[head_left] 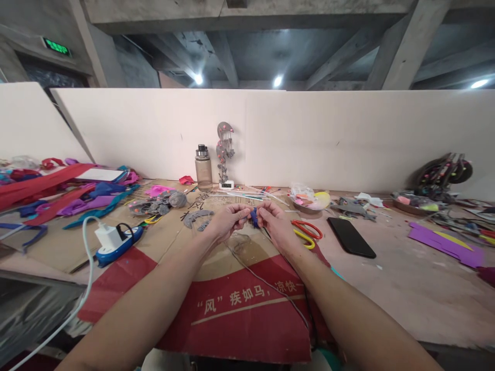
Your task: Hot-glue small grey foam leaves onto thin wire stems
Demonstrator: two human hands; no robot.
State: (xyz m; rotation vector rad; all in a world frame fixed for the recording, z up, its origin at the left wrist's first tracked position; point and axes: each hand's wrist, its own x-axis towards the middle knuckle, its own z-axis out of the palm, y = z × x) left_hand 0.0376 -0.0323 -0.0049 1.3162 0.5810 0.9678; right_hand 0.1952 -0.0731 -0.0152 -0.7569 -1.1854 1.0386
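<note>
A small dark blue piece (pixel 254 217) is pinched between my two hands over the cardboard (pixel 247 314). My left hand (pixel 231 220) has its thumb and fingertips pressed together at the left side of the piece. On the other side, my right hand (pixel 273 219) closes its fingertips on the piece. A thin grey cord (pixel 266 282) runs from near the hands across the red part of the cardboard. Grey curved felt pieces (pixel 198 220) lie left of my left hand. Red and yellow handled scissors (pixel 309 233) rest just right of my right hand.
A black phone (pixel 351 237) lies at the right. Behind the hands stand a bottle (pixel 203 170) and a hanging grey ornament (pixel 225 149). A blue power strip (pixel 119 247) with a white cable and colourful fabric strips (pixel 83 198) are at the left. A bowl (pixel 309 206) holds small items.
</note>
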